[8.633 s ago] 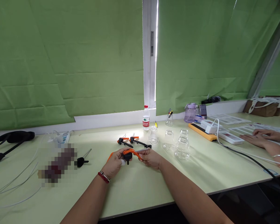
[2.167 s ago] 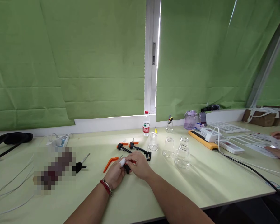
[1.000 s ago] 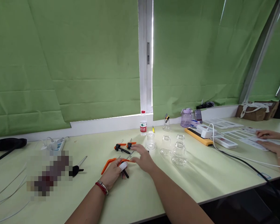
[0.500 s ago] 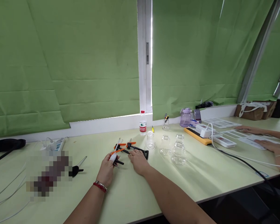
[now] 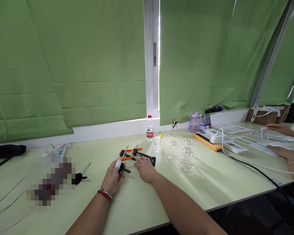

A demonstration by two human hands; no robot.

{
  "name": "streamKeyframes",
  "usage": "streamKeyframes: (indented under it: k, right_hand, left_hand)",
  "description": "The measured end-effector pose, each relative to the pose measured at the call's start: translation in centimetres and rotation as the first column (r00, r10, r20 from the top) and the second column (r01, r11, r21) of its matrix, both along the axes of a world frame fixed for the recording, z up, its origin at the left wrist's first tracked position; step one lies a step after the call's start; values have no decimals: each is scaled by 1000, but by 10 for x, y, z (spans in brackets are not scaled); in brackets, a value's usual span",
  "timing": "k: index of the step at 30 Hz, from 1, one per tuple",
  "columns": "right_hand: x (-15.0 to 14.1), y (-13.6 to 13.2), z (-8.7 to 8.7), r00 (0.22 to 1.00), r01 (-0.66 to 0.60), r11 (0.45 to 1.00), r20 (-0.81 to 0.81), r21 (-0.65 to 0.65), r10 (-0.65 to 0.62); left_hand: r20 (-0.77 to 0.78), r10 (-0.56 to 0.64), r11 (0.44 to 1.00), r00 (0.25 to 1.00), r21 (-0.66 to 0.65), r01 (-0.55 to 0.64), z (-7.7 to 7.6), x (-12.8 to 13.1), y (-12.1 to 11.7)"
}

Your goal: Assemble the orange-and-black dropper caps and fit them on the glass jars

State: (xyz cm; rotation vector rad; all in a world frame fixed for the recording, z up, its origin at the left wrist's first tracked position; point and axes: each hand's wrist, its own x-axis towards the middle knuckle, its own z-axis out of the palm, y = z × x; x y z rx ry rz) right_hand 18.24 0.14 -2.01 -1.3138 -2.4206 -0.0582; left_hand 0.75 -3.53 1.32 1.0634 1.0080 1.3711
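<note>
My left hand (image 5: 112,174) is closed around a black clamp-like piece (image 5: 122,168) with a thin metal rod and an orange part. Part of it is hidden by my fingers. My right hand (image 5: 145,168) lies palm down with its fingers stretched out, touching or just beside a black-and-orange piece (image 5: 144,155). Another such black-and-orange piece (image 5: 124,152) lies just beyond my left hand. Further left rests a black piece with a metal rod (image 5: 79,178).
Several clear glass jars (image 5: 187,161) stand upside down right of my hands. Behind are a water bottle (image 5: 150,130) and a purple bottle (image 5: 194,123). A yellow power strip (image 5: 207,142) trails cables across the right side. A co-worker's hands (image 5: 280,151) are at far right.
The piece in my left hand has turned slightly, its orange part shifting right. My right hand has barely moved. The co-worker's far hand has lifted a white frame-like item.
</note>
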Motion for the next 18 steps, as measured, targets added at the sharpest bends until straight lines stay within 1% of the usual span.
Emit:
streamKeyframes:
  k: [4, 6, 7, 8, 9, 10, 11, 12, 13, 15, 18]
  right_hand:
    - [0, -1, 2, 1000, -12, 1000, -15, 3, 12]
    - [2, -1, 5, 999, -4, 1000, -46, -2, 4]
    - [4, -2, 7, 997, 32, 999, -70, -7, -32]
    - [7, -1, 9, 990, 98, 995, -102, -18, -99]
    - [12, -1, 11, 970, 192, 980, -140, -40, -196]
    - [17, -1, 14, 934, 300, 951, -179, -76, -309]
    - [22, 0, 15, 883, 400, 908, -212, -125, -419]
    - [28, 0, 17, 827, 477, 859, -236, -184, -510]
    - [34, 1, 18, 778, 525, 815, -249, -244, -576]
    - [43, 1, 19, 712, 565, 751, -257, -343, -653]
    - [50, 3, 17, 669, 570, 707, -262, -420, -695]
  left_hand:
    - [4, -32, 999, 999, 2, 32, -1, -1, 0]
    - [-2, -28, 1000, 1000, 0, 28, -1, -1, 0]
    - [-6, -20, 1000, 1000, -5, 20, -2, -1, 0]
    - [-10, -10, 1000, 1000, -12, 10, -2, -1, 1]
    - [-12, -1, 1000, 1000, -21, 1, -2, -2, 2]
    - [-12, 6, 1000, 1000, -29, -6, -2, -2, 2]
    - [-9, 9, 999, 1000, -37, -9, -2, -2, 3]
    - [-3, 8, 999, 1000, -41, -8, -3, -2, 3]
    - [5, 5, 999, 1000, -41, -4, -3, -2, 4]
    - [25, -10, 999, 1000, -41, 11, -3, -2, 4]
    - [48, -29, 998, 998, -52, 32, -2, 0, 3]
